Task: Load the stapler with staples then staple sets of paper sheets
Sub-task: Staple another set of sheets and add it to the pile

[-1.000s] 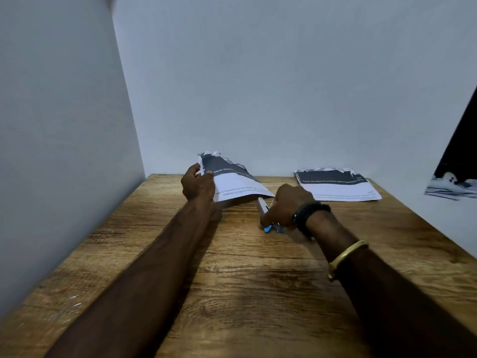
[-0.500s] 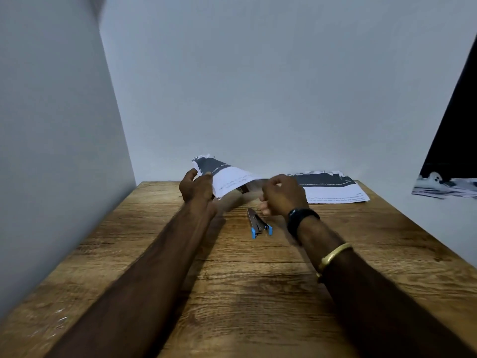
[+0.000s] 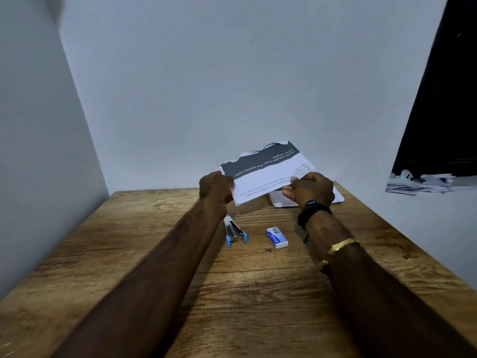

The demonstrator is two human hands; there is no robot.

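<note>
A set of paper sheets (image 3: 265, 174), white with a dark torn band along the far edge, is held up above the back of the wooden table (image 3: 232, 293). My left hand (image 3: 215, 188) grips its left edge and my right hand (image 3: 309, 189) pinches its right corner. A small silver stapler with blue ends (image 3: 233, 232) lies on the table below my left wrist. A little white and blue staple box (image 3: 276, 237) lies just right of it. A second stack of papers (image 3: 280, 198) rests behind my right hand, mostly hidden.
Grey walls close in the table on the left, back and right. A dark opening (image 3: 444, 99) with scattered papers (image 3: 418, 180) shows at the far right.
My right hand left the stapler on the table and took the paper's right corner. Both hands carried the sheets up and to the right. The staple box has come into view.
</note>
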